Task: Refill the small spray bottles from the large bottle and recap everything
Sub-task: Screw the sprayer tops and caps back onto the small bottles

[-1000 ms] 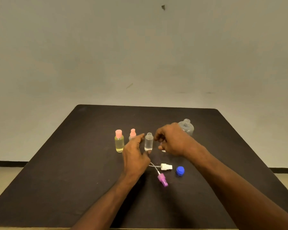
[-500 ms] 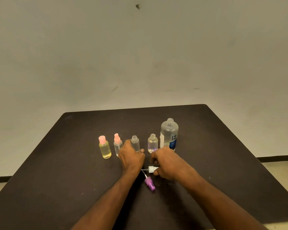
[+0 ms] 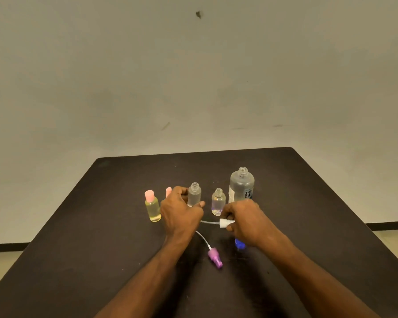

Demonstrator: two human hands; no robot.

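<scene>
Dark table fills the lower half of the frame, with a plain wall behind it.

A row of bottles stands at centre frame. From left to right:
- yellow-liquid bottle with a pink cap
- second pink-capped bottle, mostly hidden behind the left hand
- uncapped clear spray bottle, upright
- smaller uncapped spray bottle, upright, with a purple tint at its base
- large bottle, uncapped and upright, at the right end of the row, with its label facing the camera

Left hand is at centre frame with its fingers curled around the lower part of the taller clear spray bottle. The thumb tip points right, past the bottle's base. It looks like a grip, but contact on the far side is hidden.

Right hand is just right of centre, with its fingers curled. It pinches the white spray pump head at the collar. The pump's dip tube runs left towards the left hand, roughly horizontal and low over the table.

Purple spray pump lies on the table below centre. Its dip tube curves up and left, under the left wrist.

Blue cap lies on the table right under the right hand and is partly covered by it.
</scene>
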